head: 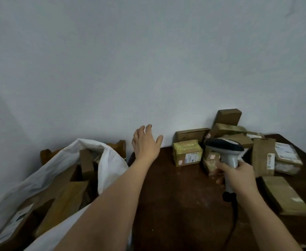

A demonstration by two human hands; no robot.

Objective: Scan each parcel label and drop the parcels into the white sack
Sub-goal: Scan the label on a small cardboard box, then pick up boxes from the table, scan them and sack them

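Fingers on my left hand point(145, 144) spread wide, holding nothing, raised over the gap between the white sack point(110, 163) and the parcel pile; fingers on my right hand point(239, 175) wrapped round the grip of the scanner point(224, 147), head pointing toward the pile. Step, as I judge it: between parcels, left hand reaching for the next one to scan. Nearest candidate is the yellow-taped parcel point(187, 153) at the back of the dark surface point(175, 196), label facing me, just beside the scanner head. Next move calls for a grip on that box, label turned to the scanner, trigger, then a swing left over the sack mouth. Sack sits left of the surface, mouth open, several brown boxes inside, one labelled box point(12, 227) near the bottom left edge. Rest of the pile point(239, 134) stacked against the wall, a flat padded parcel point(284, 196) lying near right, apart from the stack. Scanner cable point(234, 214) trails down toward me.
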